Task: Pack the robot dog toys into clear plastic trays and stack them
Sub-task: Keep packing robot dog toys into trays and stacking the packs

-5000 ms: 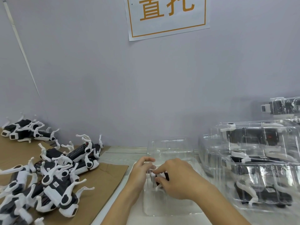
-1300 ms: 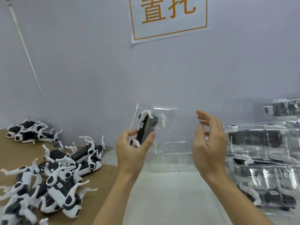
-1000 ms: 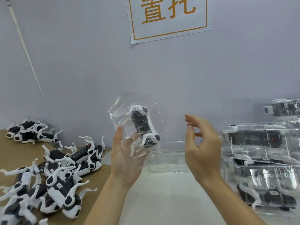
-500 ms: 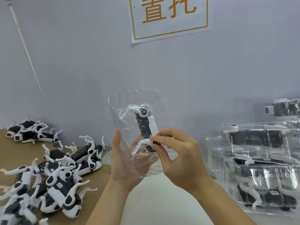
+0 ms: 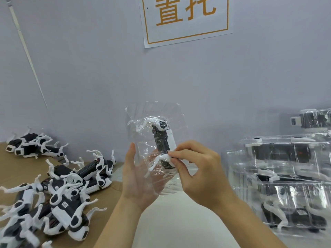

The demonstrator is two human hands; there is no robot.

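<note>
Toy dog (image 5: 162, 140) stands upright in the clear tray (image 5: 154, 138), propped on the flat left hand (image 5: 138, 181); right hand (image 5: 198, 170) pinches its lower leg, nearer grip.

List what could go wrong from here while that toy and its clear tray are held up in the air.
1. The left hand only cradles the clear tray with open fingers, so the flimsy tray might slip or buckle.
2. The right hand pinches the robot dog toy at a thin white leg; it may bend or pop out of its seat.
3. If dropped, the toy could land among the loose toys on the cardboard.
</note>
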